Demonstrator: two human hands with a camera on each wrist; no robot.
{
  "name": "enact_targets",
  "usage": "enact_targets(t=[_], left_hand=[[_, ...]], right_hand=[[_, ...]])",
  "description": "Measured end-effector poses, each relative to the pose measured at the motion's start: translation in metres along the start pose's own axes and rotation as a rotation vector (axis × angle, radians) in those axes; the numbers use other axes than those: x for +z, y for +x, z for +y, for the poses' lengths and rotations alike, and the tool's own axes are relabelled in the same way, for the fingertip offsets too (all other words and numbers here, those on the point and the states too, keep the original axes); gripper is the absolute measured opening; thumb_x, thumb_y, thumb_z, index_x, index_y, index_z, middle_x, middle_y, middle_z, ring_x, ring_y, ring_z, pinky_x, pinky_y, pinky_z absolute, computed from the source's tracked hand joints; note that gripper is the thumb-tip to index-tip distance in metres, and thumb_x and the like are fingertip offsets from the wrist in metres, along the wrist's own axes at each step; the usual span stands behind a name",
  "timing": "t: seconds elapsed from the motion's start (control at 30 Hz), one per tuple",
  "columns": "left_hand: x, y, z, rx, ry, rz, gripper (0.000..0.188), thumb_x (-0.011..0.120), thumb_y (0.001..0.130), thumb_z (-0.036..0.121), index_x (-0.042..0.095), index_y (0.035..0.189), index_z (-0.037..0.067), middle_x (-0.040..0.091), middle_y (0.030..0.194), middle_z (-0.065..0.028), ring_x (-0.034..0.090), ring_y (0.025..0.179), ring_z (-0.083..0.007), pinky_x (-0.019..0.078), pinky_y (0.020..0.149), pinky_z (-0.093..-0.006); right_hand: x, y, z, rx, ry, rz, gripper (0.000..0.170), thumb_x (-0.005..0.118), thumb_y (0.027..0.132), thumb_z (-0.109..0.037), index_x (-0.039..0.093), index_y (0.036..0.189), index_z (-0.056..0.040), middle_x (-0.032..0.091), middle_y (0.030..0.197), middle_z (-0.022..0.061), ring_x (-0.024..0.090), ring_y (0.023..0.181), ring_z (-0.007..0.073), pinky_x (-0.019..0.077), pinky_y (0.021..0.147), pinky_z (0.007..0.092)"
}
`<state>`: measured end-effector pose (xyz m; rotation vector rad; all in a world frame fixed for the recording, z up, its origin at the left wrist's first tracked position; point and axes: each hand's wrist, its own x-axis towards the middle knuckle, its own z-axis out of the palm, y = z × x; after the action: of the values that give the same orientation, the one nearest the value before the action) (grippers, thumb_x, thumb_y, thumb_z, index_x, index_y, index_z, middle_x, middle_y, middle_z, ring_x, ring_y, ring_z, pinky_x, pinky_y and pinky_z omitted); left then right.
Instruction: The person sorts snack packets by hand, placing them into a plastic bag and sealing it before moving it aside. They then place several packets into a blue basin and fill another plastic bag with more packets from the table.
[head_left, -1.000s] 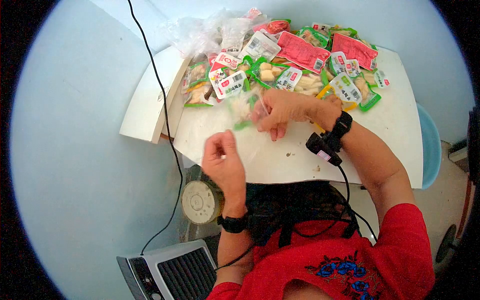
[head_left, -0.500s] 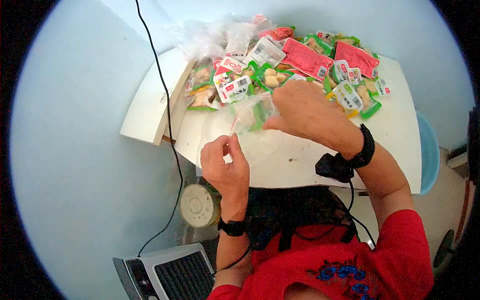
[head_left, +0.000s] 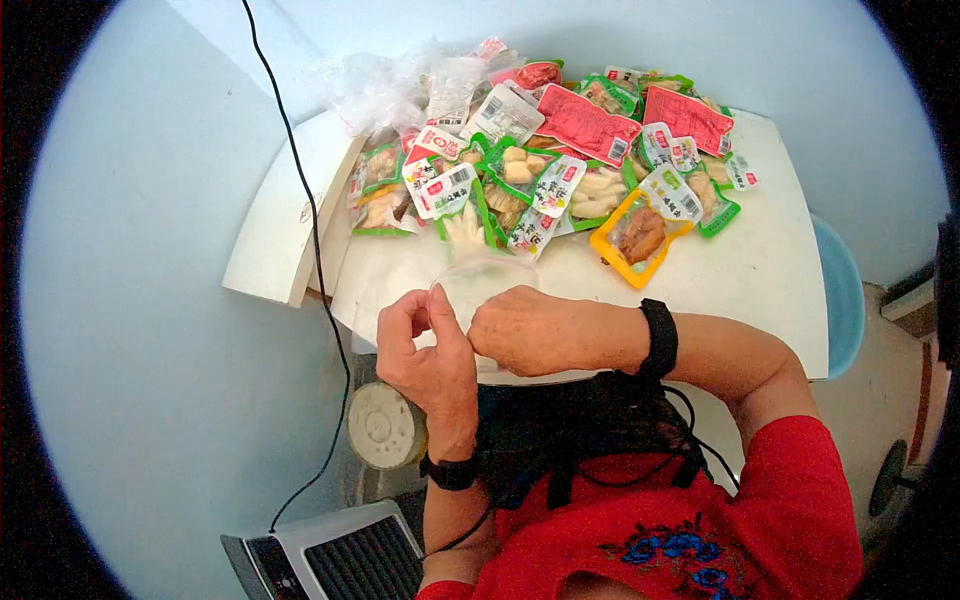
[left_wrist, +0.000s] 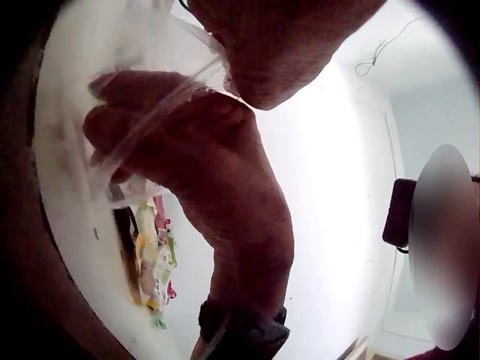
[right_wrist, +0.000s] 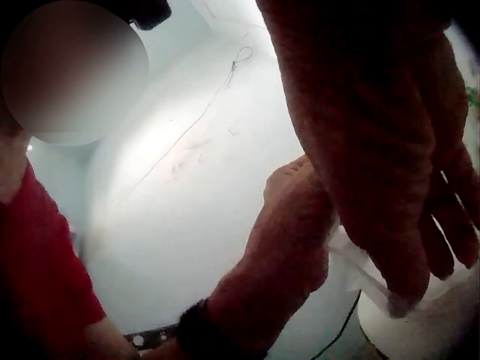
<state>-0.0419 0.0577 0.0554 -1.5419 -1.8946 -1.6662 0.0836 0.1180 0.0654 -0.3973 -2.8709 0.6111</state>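
A clear plastic bag spreads above the front of the table, between the hands and the packets. My left hand pinches its near edge with thumb and fingers. Close beside it, my right hand is turned back up, its fingers partly hidden. In the right wrist view the bag's edge runs to the thumb of my right hand, which grips it. The left wrist view has a plastic strip crossing in front of the right fingers. A green-edged packet shows at the bag's far rim; whether inside or behind, I cannot tell.
Many food packets are piled across the back of the white table, with crumpled clear plastic at back left. A yellow-edged packet lies nearest the front. A round-lidded container stands below left; a blue basin is at right.
My right hand has moved from near the packets toward my body and beside my left hand. The bag has come nearer too, and the yellow-edged packet is now uncovered.
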Motion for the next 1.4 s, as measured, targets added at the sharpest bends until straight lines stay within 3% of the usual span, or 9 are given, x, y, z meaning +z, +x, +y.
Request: enact_targets(t=[0.1, 0.2, 0.27, 0.4, 0.57, 0.83, 1.07, 1.3, 1.4], left_hand=[[-0.002, -0.004, -0.001, 0.011, 0.004, -0.028, 0.008, 0.071, 0.084, 0.006, 0.064, 0.084, 0.002, 0.063, 0.075, -0.0029, 0.055, 0.065, -0.0120, 0.0461, 0.062, -0.0267], [-0.003, -0.010, -0.004, 0.007, 0.008, -0.065, 0.011, 0.069, 0.082, 0.003, 0.062, 0.090, 0.002, 0.062, 0.083, -0.0071, 0.057, 0.070, -0.0171, 0.0465, 0.065, -0.0304], [-0.007, -0.011, 0.000, 0.000, 0.049, -0.088, 0.014, 0.068, 0.083, 0.002, 0.063, 0.096, 0.004, 0.065, 0.095, -0.0076, 0.058, 0.080, -0.0154, 0.0471, 0.072, -0.0297], [-0.003, -0.026, -0.013, 0.235, -0.051, -0.050, 0.019, 0.064, 0.080, -0.003, 0.061, 0.098, 0.004, 0.057, 0.125, -0.0181, 0.056, 0.111, -0.0312, 0.0463, 0.089, -0.0386], [-0.001, -0.044, -0.018, 0.426, 0.072, -0.225, 0.017, 0.061, 0.079, -0.006, 0.060, 0.094, 0.002, 0.047, 0.141, -0.0250, 0.040, 0.134, -0.0448, 0.0342, 0.109, -0.0497], [0.013, -0.048, -0.024, 0.214, 0.008, -0.183, 0.028, 0.047, 0.079, -0.013, 0.057, 0.101, 0.002, 0.045, 0.142, -0.0265, 0.037, 0.138, -0.0427, 0.0298, 0.113, -0.0493], [0.024, -0.041, -0.023, 0.118, 0.000, -0.165, 0.069, 0.037, 0.070, -0.014, 0.042, 0.138, -0.004, 0.038, 0.147, -0.0246, 0.034, 0.139, -0.0387, 0.0260, 0.116, -0.0451], [0.028, -0.044, -0.027, 0.141, -0.002, -0.222, 0.074, 0.037, 0.068, -0.015, 0.039, 0.141, -0.003, 0.035, 0.149, -0.0238, 0.032, 0.140, -0.0389, 0.0245, 0.116, -0.0441], [0.029, -0.045, -0.028, 0.155, -0.008, -0.211, 0.073, 0.037, 0.067, -0.015, 0.040, 0.140, -0.004, 0.035, 0.150, -0.0238, 0.033, 0.140, -0.0393, 0.0250, 0.116, -0.0442]], right_hand=[[0.009, -0.003, 0.007, 0.048, -0.051, 0.059, 0.022, 0.069, 0.069, -0.010, 0.067, 0.088, 0.0026, 0.065, 0.095, 0.0242, 0.067, 0.086, 0.0400, 0.0539, 0.073, 0.0487], [0.007, -0.002, 0.010, 0.095, -0.126, 0.072, 0.047, 0.080, 0.062, -0.013, 0.063, 0.102, 0.0024, 0.061, 0.111, 0.0217, 0.062, 0.102, 0.0368, 0.0525, 0.082, 0.0459], [0.011, 0.004, 0.013, 0.136, -0.051, 0.059, 0.051, 0.082, 0.061, -0.014, 0.061, 0.103, 0.0040, 0.060, 0.112, 0.0222, 0.062, 0.101, 0.0380, 0.0523, 0.082, 0.0461], [0.001, 0.005, 0.013, 0.143, -0.019, 0.042, 0.057, 0.081, 0.062, -0.014, 0.056, 0.110, 0.0053, 0.058, 0.113, 0.0243, 0.061, 0.099, 0.0403, 0.0522, 0.079, 0.0463], [0.046, 0.016, 0.043, 0.093, -0.074, 0.341, 0.045, 0.077, 0.063, -0.013, 0.061, 0.102, 0.0035, 0.065, 0.096, 0.0220, 0.064, 0.090, 0.0408, 0.0529, 0.071, 0.0464], [0.021, 0.008, 0.033, 0.174, -0.069, 0.093, 0.031, 0.076, 0.062, -0.013, 0.066, 0.087, 0.0030, 0.066, 0.090, 0.0206, 0.065, 0.088, 0.0393, 0.0529, 0.076, 0.0460], [0.029, 0.010, 0.035, 0.139, -0.201, 0.036, 0.033, 0.076, 0.066, -0.013, 0.068, 0.092, 0.0067, 0.060, 0.103, 0.0202, 0.062, 0.097, 0.0373, 0.0533, 0.078, 0.0437], [-0.010, -0.006, 0.020, 0.187, -0.153, -0.058, 0.021, 0.071, 0.075, -0.014, 0.067, 0.084, 0.0045, 0.062, 0.092, 0.0195, 0.062, 0.096, 0.0357, 0.0529, 0.078, 0.0441], [-0.054, -0.019, 0.000, 0.329, -0.161, -0.068, 0.018, 0.068, 0.079, -0.015, 0.066, 0.086, 0.0011, 0.062, 0.088, 0.0186, 0.063, 0.094, 0.0351, 0.0519, 0.077, 0.0448]])
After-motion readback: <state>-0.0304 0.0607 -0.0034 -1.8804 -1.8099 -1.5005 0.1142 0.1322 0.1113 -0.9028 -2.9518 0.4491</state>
